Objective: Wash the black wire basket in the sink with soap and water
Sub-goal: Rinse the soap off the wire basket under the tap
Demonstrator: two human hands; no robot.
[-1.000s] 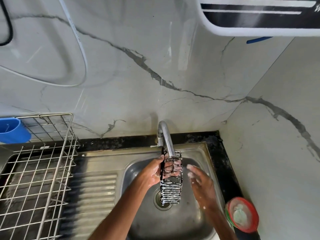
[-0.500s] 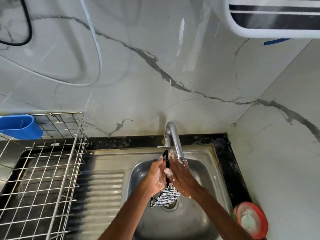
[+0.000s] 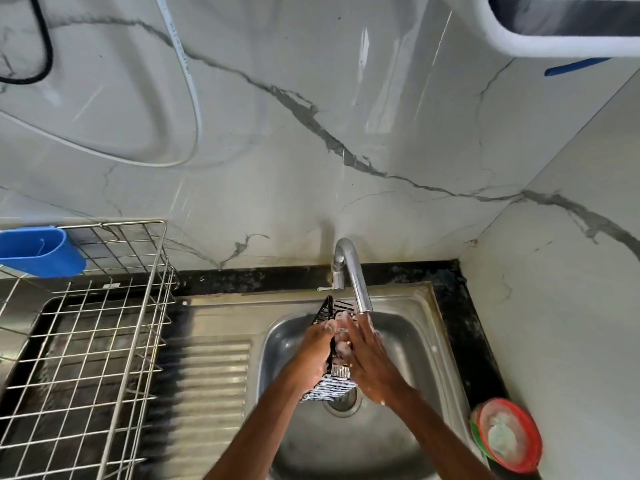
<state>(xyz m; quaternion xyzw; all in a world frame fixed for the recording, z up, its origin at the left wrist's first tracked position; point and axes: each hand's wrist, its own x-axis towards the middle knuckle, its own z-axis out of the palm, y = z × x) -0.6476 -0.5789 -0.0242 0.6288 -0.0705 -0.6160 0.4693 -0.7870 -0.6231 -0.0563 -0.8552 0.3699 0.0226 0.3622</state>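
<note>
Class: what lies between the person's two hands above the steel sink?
The soapy black wire basket, gripped by the left hand and touched by the right hand; the head view shows it.

head view, looking down, sink (image 3: 408, 341) close

The sink (image 3: 410, 358) lies open near and right of the basket (image 3: 329, 386) held under the tap (image 3: 358, 275) at its far edge, the drainboard (image 3: 211, 375) offers room, a wire rack (image 3: 154, 306) walls off the left, and a red dish (image 3: 509, 434) crowds the right wall.
</note>
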